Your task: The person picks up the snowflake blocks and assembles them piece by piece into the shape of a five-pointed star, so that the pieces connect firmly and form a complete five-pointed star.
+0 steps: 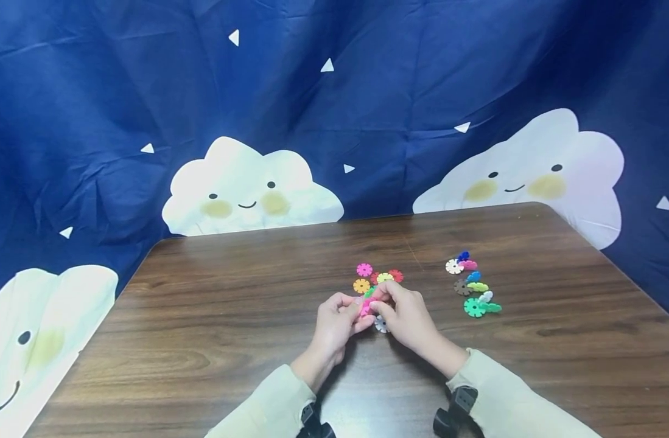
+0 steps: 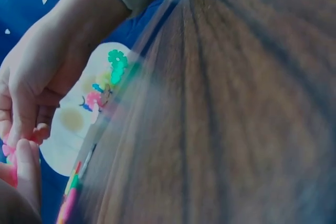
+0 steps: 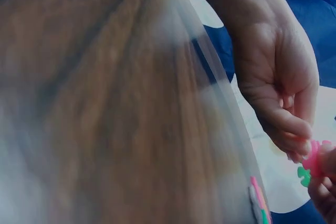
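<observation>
Head view: we've got left hand [image 1: 332,322] and right hand [image 1: 409,313] both pinching a pink disc [image 1: 366,308], lower centre. It looks light, stiff, perhaps slippery; we'd take its notched rim by opposite edges. Left-wrist view: the disc peeks out, lower left. Right-wrist view: there it is, right edge, between both hands, a green piece [image 3: 304,176] showing below.

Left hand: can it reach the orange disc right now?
Probably yes: the orange disc lies just beyond the left hand, nothing visible between them. But that hand pinches a pink piece, which it would likely need to release first.
</observation>
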Demonstrator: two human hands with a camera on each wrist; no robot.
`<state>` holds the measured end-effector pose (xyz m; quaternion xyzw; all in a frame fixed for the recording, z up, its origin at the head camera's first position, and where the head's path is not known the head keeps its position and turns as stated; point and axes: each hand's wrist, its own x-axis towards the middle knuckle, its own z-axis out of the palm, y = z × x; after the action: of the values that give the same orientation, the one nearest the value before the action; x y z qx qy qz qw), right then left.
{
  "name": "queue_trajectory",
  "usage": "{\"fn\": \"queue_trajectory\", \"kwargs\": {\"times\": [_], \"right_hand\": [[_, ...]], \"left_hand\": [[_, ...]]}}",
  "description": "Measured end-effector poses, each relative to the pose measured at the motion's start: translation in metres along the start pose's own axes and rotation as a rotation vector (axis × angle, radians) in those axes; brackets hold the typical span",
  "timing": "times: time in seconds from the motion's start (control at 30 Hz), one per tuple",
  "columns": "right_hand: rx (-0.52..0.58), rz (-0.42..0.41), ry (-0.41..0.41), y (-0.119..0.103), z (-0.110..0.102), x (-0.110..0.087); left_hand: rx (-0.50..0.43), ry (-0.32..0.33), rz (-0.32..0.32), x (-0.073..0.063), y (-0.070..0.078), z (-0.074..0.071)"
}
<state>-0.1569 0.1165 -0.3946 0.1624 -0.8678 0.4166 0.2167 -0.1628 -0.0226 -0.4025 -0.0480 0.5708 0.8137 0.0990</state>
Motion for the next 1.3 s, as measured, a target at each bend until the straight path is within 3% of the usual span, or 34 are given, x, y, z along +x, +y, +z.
{"fn": "queue_trajectory", "kwargs": {"times": [0.2, 0.37, 0.47, 0.63, 0.73, 0.87, 0.97, 1.3], "right_hand": [[-0.044, 0.028, -0.086, 0.009, -0.010, -0.003], [-0.091, 0.030, -0.106, 0.015, -0.026, -0.005], [-0.118, 0.042, -0.106, 0.018, -0.040, -0.005], [-0.172, 0.095, -0.126, 0.023, -0.066, -0.009], [-0.203, 0.102, -0.140, 0.026, -0.081, -0.011], [-0.250, 0.047, -0.148, 0.033, -0.099, -0.016], [-0.284, 0.024, -0.163, 0.039, -0.112, -0.022], [-0.417, 0.158, -0.295, 0.059, -0.148, -0.041]], "left_hand": [[0.058, -0.079, -0.045, 0.000, 0.002, -0.003], [0.103, -0.139, -0.045, 0.001, 0.004, -0.005], [0.146, -0.158, -0.021, 0.001, 0.005, -0.006], [0.309, -0.195, 0.062, 0.001, 0.006, -0.007], [0.432, -0.183, 0.123, 0.002, 0.007, -0.007], [0.569, -0.130, 0.186, 0.006, 0.009, -0.010], [0.617, -0.107, 0.214, 0.011, 0.009, -0.013], [0.773, -0.074, 0.284, 0.020, 0.009, -0.016]]}}
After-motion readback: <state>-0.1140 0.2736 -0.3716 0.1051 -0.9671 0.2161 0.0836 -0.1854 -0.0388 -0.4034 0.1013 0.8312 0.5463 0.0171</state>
